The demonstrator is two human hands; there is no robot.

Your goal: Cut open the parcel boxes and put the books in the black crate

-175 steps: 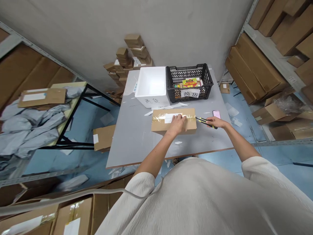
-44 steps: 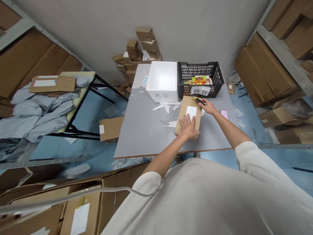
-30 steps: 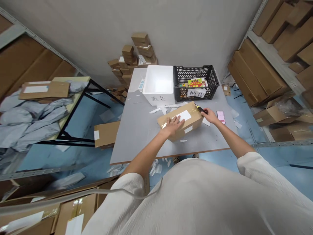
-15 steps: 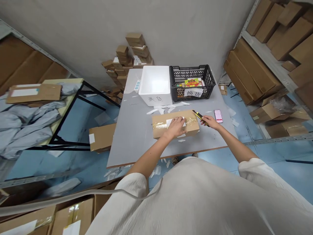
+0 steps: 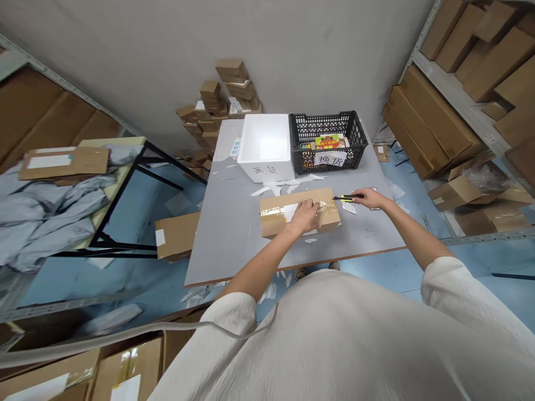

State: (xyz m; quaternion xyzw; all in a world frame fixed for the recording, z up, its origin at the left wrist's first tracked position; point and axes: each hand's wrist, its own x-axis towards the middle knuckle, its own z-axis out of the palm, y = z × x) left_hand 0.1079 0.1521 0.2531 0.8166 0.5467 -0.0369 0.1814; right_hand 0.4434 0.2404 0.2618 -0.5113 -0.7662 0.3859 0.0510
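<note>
A taped cardboard box (image 5: 273, 223) lies lengthwise on the grey table (image 5: 225, 228), with a white label (image 5: 290, 212) on its top. My left hand (image 5: 306, 216) rests on top of the box with its fingers spread over the label and tape. My right hand (image 5: 369, 197) is closed round a black and yellow utility knife (image 5: 348, 197). The knife points left, its tip at the right end of the box. Under my right hand the phone is almost wholly hidden.
Behind the box stand a white foam bin (image 5: 267, 171) and a black plastic crate (image 5: 329, 133) with colourful packets in it. Paper scraps (image 5: 276, 189) lie on the table. Stacked cartons (image 5: 209, 106) stand at the wall, grey mailing bags (image 5: 54, 211) lie at left, and shelves (image 5: 463, 94) hold boxes at right.
My right hand has moved right and slightly up, over the phone, and the knife has swung from slanting to nearly level. My left hand stays on the box.
</note>
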